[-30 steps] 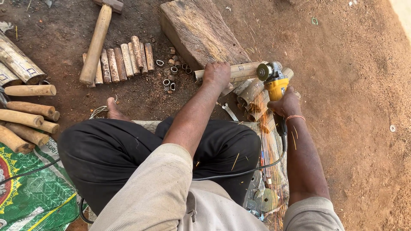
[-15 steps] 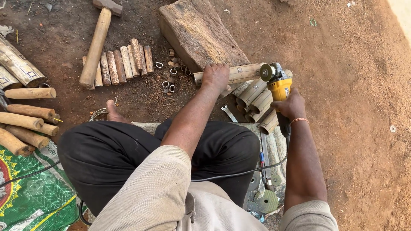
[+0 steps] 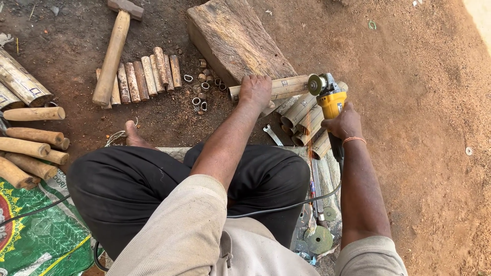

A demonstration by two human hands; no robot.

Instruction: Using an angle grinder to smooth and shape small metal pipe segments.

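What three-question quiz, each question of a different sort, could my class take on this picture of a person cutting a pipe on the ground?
1. True or false: the left hand presses the metal pipe against the wooden block.
2. What does the right hand hold? A) hammer B) yellow angle grinder C) wrench
3. Fill in: the hammer lies beside a row of cut ____ pieces.

Key: 1 true; 2 B, the yellow angle grinder, its disc at the pipe; 3 pipe.
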